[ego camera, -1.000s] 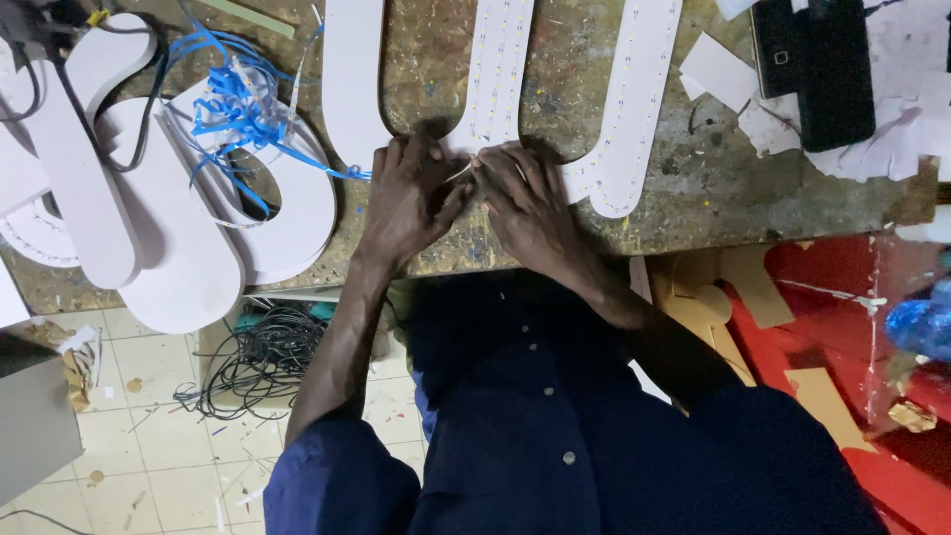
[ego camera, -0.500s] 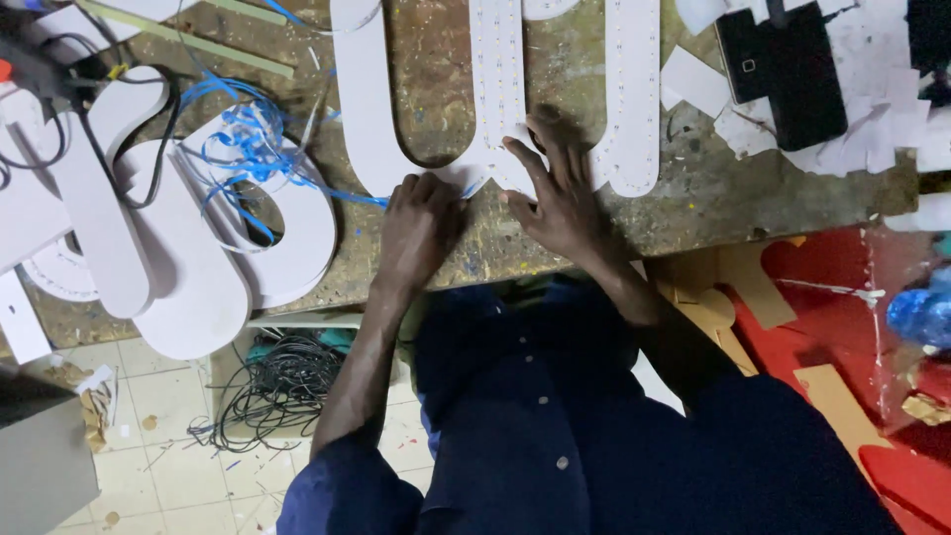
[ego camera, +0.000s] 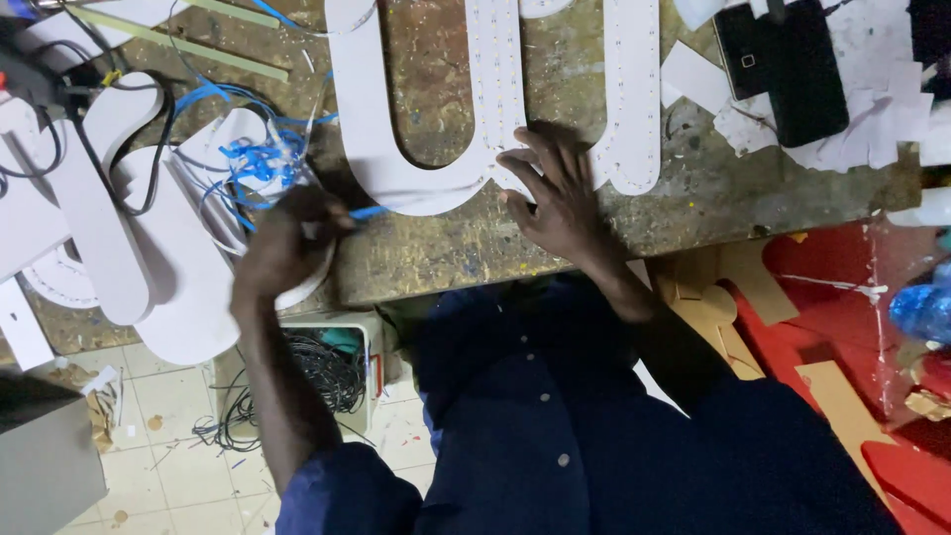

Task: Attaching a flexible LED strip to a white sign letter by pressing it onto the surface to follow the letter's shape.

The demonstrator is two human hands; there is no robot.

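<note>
A large white cut-out shape (ego camera: 396, 168) with curved arms lies flat on the worn wooden workbench (ego camera: 446, 248). My right hand (ego camera: 555, 193) rests on the shape's lower middle part, fingers spread. Over to the left, my left hand (ego camera: 287, 243) is closed on a bundle of thin blue wires (ego camera: 253, 159) that runs across other white cut-outs. Rows of small dots run along the shape's arms.
More white cut-out pieces (ego camera: 129, 248) overhang the bench's left edge. A black phone (ego camera: 783, 69) and paper scraps lie at the top right. A box of black cables (ego camera: 327, 372) sits on the tiled floor. Red and tan board pieces (ego camera: 842, 327) lie at right.
My left hand has left the white shape and moved left onto the blue wires. My right hand stays on the shape. The camera view has shifted, so the bench appears lower.
</note>
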